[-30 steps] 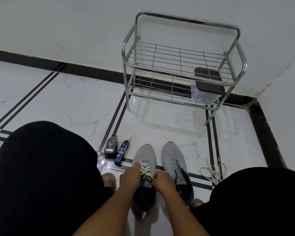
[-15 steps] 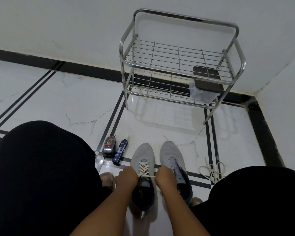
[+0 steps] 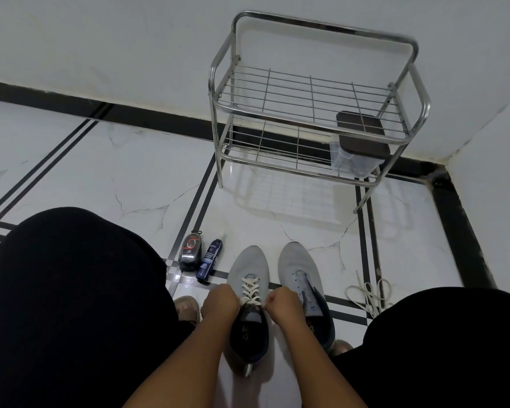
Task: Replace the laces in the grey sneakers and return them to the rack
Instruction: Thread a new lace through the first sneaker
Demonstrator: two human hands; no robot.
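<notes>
While both forearms reach down between the knees, the left hand (image 3: 220,301) and right hand (image 3: 281,303) sit apart on either side of the left sneaker (image 3: 248,290), each with fingers curled at the top of its white lace (image 3: 250,290). Each probably pinches a lace end, though the ends themselves are hidden behind the knuckles. Holding them out to the sides like this looks like a way to draw the crisscross snug across the tongue. Just beside it stands the right sneaker (image 3: 299,275), its eyelets bare, so the job appears about half done. A loose lace (image 3: 368,293) lies on the floor to the right, within easy reach. To the left, two bottles (image 3: 202,256) lie side by side on a black tile line. The floor (image 3: 100,178) is glossy white marble-look tile with black stripes. Farther off, a steel rack (image 3: 312,104) stands against the white wall near the corner, a lidded box (image 3: 358,148) on its lower shelf.
</notes>
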